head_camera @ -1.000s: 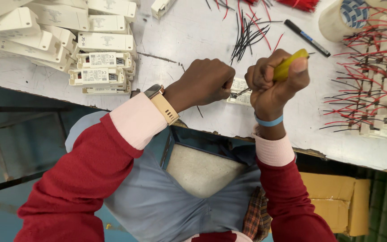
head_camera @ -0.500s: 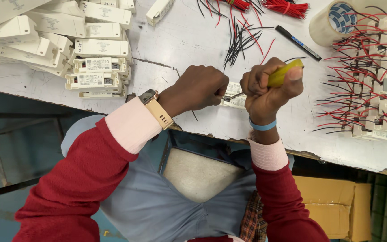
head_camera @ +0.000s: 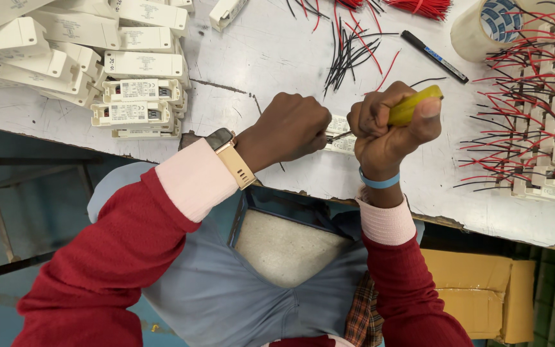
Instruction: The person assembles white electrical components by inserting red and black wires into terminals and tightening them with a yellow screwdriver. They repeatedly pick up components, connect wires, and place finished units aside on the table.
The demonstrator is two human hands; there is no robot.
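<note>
My right hand (head_camera: 390,128) is closed in a fist around a yellow-handled screwdriver (head_camera: 414,106), whose metal tip points left at a small white module (head_camera: 340,138) lying near the table's front edge. My left hand (head_camera: 290,127) is curled over the left end of that module and holds it and a thin wire down on the white table (head_camera: 258,58). A watch with a tan strap sits on my left wrist and a blue band on my right. Most of the module is hidden by my two hands.
A pile of white rectangular modules (head_camera: 85,58) fills the table's left. Loose black and red wires (head_camera: 354,51), a black marker (head_camera: 433,56) and a tape roll (head_camera: 489,26) lie at the back. Wired modules (head_camera: 534,128) crowd the right. A cardboard box (head_camera: 483,289) sits below.
Both hands stay on the module with the screwdriver. The view has shifted slightly; the screwdriver handle has turned a little in my right fist.
</note>
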